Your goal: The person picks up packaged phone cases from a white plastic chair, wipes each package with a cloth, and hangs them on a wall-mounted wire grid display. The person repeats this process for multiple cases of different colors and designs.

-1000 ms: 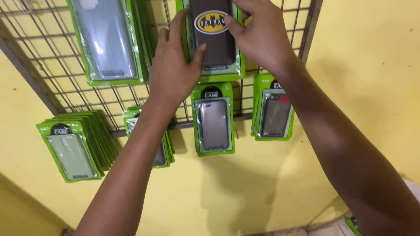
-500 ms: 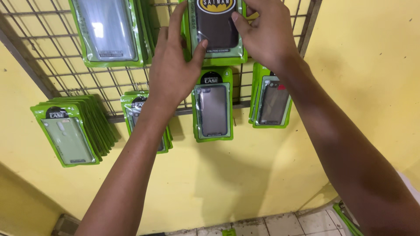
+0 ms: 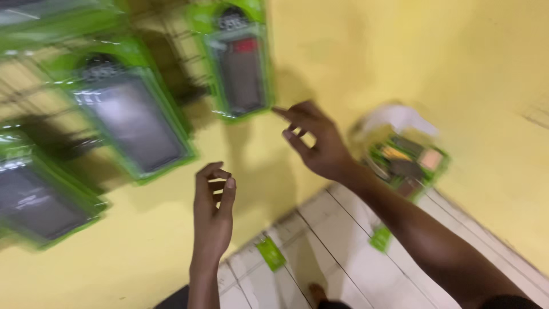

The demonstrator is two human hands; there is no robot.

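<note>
- Head view: left hand (image 3: 213, 206) and right hand (image 3: 320, 146) hung empty, fingers loosely curled, below the rack (image 3: 171, 51).
- Nearest case (image 3: 240, 71) hung on the rack, above the right hand.
- Judgement: steady, two-handed hooking suits these packs.

A wire rack (image 3: 171, 63) hangs on the yellow wall and carries green packs with phone cases (image 3: 128, 117). Below, the white tiled floor (image 3: 337, 252) holds a heap of green packs (image 3: 406, 160) by the wall and two small green packs (image 3: 270, 253).
</note>
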